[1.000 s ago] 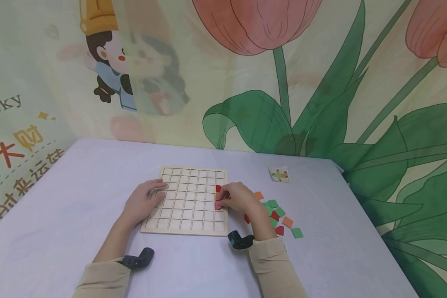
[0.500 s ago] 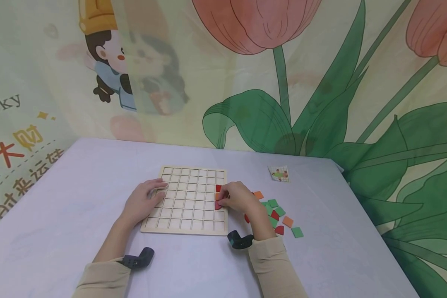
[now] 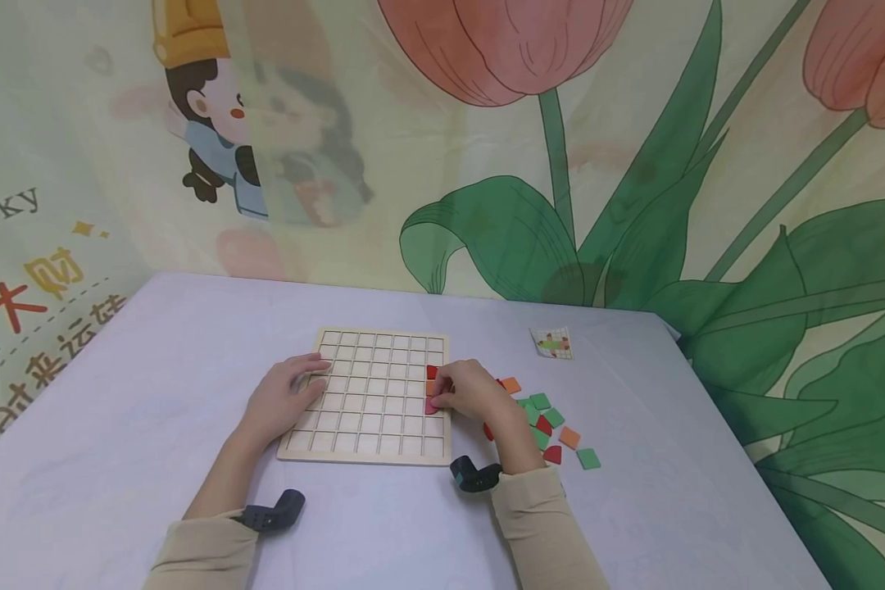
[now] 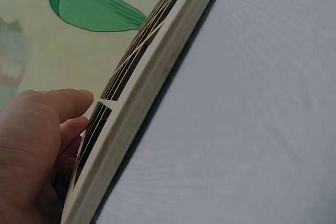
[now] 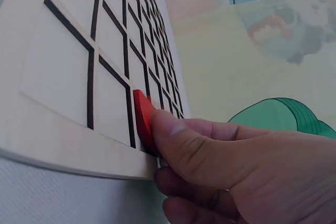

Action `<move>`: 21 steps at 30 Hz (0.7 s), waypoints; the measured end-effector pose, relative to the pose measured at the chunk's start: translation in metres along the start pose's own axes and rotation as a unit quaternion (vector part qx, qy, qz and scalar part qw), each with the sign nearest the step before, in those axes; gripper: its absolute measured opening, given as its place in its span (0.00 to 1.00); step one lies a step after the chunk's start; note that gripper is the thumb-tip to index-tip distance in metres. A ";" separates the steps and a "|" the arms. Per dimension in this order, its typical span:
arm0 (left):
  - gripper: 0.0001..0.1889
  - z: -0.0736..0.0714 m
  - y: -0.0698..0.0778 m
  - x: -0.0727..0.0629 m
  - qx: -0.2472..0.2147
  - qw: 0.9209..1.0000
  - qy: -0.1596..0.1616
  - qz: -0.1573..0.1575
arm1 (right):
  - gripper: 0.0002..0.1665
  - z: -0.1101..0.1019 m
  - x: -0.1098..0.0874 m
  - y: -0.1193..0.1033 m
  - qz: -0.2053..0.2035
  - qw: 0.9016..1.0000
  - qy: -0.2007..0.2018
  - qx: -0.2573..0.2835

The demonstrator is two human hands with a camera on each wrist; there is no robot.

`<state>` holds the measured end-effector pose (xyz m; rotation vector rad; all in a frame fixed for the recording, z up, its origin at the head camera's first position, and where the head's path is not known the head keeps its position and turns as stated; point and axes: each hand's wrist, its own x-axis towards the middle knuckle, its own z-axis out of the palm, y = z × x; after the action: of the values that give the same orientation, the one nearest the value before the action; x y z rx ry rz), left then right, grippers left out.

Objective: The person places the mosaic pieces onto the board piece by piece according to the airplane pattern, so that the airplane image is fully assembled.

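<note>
A pale wooden grid board lies flat on the table. At its right edge my right hand pinches a red rounded tile between thumb and fingers, at a cell in the rightmost column. Just above that cell, an orange tile and another red tile sit in the same column. My left hand rests at the board's left edge, its fingers relaxed and extended over the rim; in the left wrist view the thumb lies beside the frame.
Right of the board lie several loose tiles, among them a green tile, an orange tile and a red tile. Behind them is a small patterned card. A printed curtain hangs behind the white table.
</note>
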<state>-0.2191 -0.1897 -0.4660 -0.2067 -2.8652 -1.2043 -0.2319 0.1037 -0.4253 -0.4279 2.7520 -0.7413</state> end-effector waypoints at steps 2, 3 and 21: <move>0.19 0.000 0.000 0.000 0.000 1.000 0.000 -0.001 | 0.08 0.000 0.000 0.000 0.001 1.000 0.000 0.000; 0.19 0.000 0.000 0.000 0.000 1.000 0.001 -0.001 | 0.08 0.000 0.000 0.000 0.001 1.000 0.000 0.001; 0.20 0.000 0.001 0.000 -0.007 1.000 0.000 -0.002 | 0.10 -0.009 0.004 0.018 0.071 0.995 0.057 0.036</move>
<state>-0.2188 -0.1892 -0.4656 -0.2018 -2.8589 -1.2262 -0.2420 0.1217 -0.4278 -0.1768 2.8141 -0.8492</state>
